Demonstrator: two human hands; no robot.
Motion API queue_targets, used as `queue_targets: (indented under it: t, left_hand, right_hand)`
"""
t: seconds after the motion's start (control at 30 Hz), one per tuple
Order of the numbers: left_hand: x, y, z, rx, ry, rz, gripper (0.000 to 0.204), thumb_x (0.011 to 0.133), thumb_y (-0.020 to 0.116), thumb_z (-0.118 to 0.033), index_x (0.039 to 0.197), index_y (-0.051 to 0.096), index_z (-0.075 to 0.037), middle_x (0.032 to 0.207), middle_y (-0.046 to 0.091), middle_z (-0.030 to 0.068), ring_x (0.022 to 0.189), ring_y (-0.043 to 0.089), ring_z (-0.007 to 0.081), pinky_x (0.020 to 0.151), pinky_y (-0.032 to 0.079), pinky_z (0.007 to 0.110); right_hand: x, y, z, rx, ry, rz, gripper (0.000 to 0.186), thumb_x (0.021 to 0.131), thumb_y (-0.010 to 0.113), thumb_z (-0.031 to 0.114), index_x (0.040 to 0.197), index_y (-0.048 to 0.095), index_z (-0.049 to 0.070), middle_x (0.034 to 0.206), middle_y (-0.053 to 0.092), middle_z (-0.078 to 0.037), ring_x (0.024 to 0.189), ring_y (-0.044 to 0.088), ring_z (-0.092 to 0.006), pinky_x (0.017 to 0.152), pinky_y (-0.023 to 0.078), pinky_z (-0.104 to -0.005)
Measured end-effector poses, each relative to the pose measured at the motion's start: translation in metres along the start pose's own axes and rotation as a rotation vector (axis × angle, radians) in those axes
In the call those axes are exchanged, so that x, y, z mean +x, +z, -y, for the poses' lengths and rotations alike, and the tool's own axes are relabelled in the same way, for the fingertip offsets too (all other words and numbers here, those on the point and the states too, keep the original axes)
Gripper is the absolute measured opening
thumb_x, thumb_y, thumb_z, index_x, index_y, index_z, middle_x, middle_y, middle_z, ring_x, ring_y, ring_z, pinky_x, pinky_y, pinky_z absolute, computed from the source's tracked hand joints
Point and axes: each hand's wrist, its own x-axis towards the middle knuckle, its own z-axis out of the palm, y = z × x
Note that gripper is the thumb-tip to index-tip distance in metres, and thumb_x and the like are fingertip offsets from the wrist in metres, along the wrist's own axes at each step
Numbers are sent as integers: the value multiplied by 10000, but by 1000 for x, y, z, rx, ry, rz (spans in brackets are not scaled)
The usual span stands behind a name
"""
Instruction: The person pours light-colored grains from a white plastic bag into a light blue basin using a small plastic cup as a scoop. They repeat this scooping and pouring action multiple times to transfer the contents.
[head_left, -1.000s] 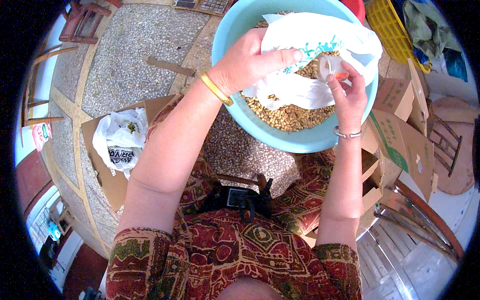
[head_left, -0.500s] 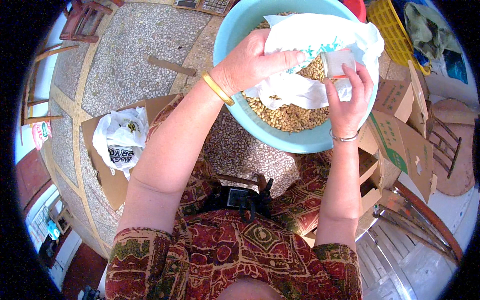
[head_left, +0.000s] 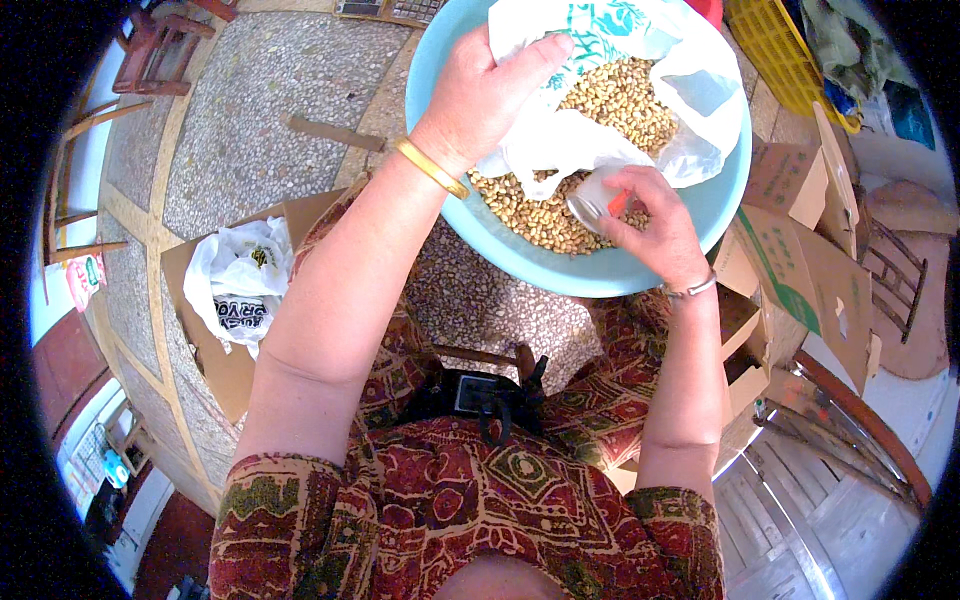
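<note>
A large light-blue basin (head_left: 425, 90) holds many small tan pieces that look like peanuts or beans (head_left: 545, 220). Inside it lies a white plastic bag (head_left: 700, 100) with green print, its mouth spread and more of the same pieces (head_left: 620, 100) in it. My left hand (head_left: 495, 90) grips the bag's left edge, thumb on top. Closed around a small clear plastic cup (head_left: 592, 197) with a red-orange mark, my right hand (head_left: 655, 225) holds it tilted over the loose pieces, near the basin's near side. The cup's contents are hard to make out.
Open cardboard boxes (head_left: 790, 260) stand right of the basin, with a yellow plastic crate (head_left: 785, 60) behind them. At left, a white plastic bag (head_left: 238, 280) lies on a cardboard box. A wooden stool (head_left: 165, 50) stands far left, and a strip (head_left: 335, 132) lies on the floor.
My right hand has brought the cup out from over the bag, down and left to the loose pieces in the basin. My left hand has shifted slightly left and up; the bag's opening shows more.
</note>
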Motion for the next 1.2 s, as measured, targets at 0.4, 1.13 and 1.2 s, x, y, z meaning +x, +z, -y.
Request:
queue_targets:
  t: [0.4, 1.13, 1.2]
  left_hand:
    - [-1, 7, -7, -98, -19, 33, 255, 857, 583, -165, 1049, 579, 4, 933, 613, 36, 834, 569, 99, 713, 478, 246]
    - [-11, -6, -23, 94, -39, 250, 308, 832, 625, -226, 1044, 599, -4, 896, 631, 34, 797, 572, 91, 704, 473, 245]
    - [-11, -6, -22, 53, -19, 251, 301, 833, 624, -223, 1043, 604, -8, 888, 633, 33, 791, 572, 92, 699, 473, 245]
  right_hand:
    - [5, 18, -14, -126, 36, -11, 362, 655, 722, 106, 994, 603, 59, 951, 574, -89, 779, 598, -192, 715, 487, -293]
    - [31, -10, -17, 172, 88, -554, 374, 750, 709, 116, 1089, 570, 39, 993, 562, -46, 841, 561, -129, 724, 496, -265]
    - [34, -5, -6, -66, -33, -567, 414, 688, 744, 99, 1067, 580, 69, 1042, 539, -92, 892, 559, -184, 742, 502, -299]
